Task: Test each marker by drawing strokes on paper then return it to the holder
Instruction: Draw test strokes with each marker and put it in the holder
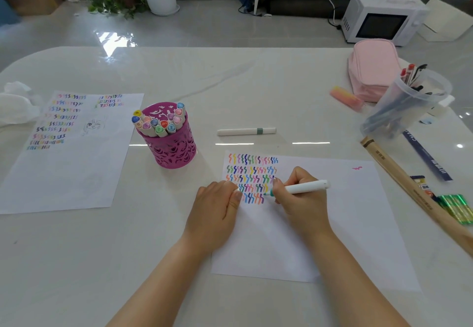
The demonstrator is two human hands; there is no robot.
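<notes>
5 rows of coloured squiggles fill the far-left part of the white paper sheet (345,211), and the slim white plastic marker (304,187) has its teal tip at the right end of the nearest row. The right hand (297,203) holds it in a writing grip, fingers (277,185) pinching the barrel just behind the tip. The left hand (217,206) rests palm down on the sheet's left edge, its fingers close together and holding nothing.

Such a marker is probably light, stiff and smooth, so a pinch low on the barrel should steer it best, while the thin sheet would likely slide if it were not pinned.

The magenta perforated metal holder (174,150), packed with capped markers, stands to the far left of the sheet. A second white marker with a grey-green band (245,131) lies beyond the sheet on the glossy pale marble-look surface (256,83). A white microwave (381,19) sits on the grey floor beyond.
</notes>
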